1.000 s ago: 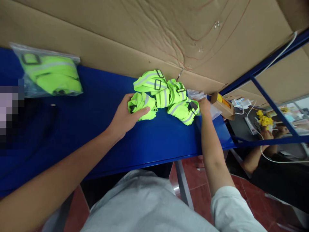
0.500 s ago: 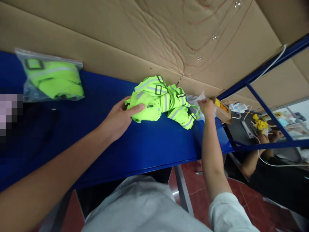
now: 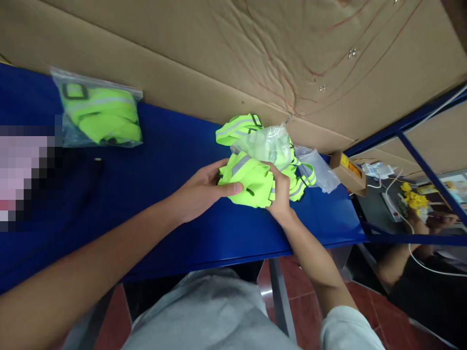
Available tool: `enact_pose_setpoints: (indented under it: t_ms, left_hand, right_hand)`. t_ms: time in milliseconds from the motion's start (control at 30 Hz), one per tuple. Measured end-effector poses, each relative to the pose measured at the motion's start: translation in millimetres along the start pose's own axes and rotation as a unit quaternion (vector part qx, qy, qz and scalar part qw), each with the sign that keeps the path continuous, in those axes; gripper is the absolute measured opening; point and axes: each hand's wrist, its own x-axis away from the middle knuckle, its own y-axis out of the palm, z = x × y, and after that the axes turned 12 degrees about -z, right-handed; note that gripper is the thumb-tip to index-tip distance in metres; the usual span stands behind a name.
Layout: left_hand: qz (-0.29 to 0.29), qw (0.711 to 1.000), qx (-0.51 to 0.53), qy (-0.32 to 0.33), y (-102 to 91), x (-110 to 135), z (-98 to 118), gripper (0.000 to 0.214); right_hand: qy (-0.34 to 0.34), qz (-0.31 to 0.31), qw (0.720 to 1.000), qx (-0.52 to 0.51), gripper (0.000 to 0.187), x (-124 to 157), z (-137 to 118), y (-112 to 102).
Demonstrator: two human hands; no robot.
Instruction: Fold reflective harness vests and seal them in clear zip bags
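My left hand point(image 3: 202, 192) grips a folded bundle of neon yellow-green reflective straps point(image 3: 248, 184), its thumb across the front. My right hand point(image 3: 280, 194) is closed around the bundle's right side, with some fingers hidden behind it. Just beyond the bundle is a crumpled clear plastic bag point(image 3: 272, 142), close to my right fingers; whether they hold it too, I cannot tell. More loose reflective straps point(image 3: 239, 127) with black buckles lie behind and to the right, partly covered by the bag and my right hand.
A clear zip bag packed with green straps point(image 3: 105, 114) lies at the left on the blue table point(image 3: 175, 146). Another clear bag point(image 3: 321, 170) and a small cardboard box point(image 3: 348, 172) are at the right. Beyond the blue frame, another person's hands point(image 3: 434, 223) are near yellow material.
My right hand has moved left from the clear bags to the bundle, and one bag is now over the straps. The left hand still holds the bundle, now lifted nearer me.
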Motion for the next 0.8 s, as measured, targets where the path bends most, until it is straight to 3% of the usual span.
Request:
enact_pose_setpoints:
  t_ms: [133, 333, 533, 800]
  left_hand:
    - [0.016, 1.000, -0.008, -0.002, 1.0, -3.0, -0.8, 0.055]
    - [0.090, 0.994, -0.009, 0.057, -5.2, -8.8, 1.9, 0.047]
    - [0.068, 0.998, -0.007, -0.003, -14.5, -8.1, 3.9, 0.044]
    - [0.146, 0.985, 0.002, 0.096, -13.9, -15.0, -3.7, 0.050]
  right_hand:
    - [0.014, 0.022, 0.997, -0.070, 0.019, -3.8, 11.4, -1.3]
    - [0.101, 0.089, 0.977, -0.167, 0.029, -12.5, 12.8, -0.8]
    - [0.055, 0.074, 0.985, -0.147, 0.022, -5.0, 5.3, -1.4]
    - [0.017, 0.047, 0.998, -0.037, 0.017, 2.8, 4.3, 15.5]
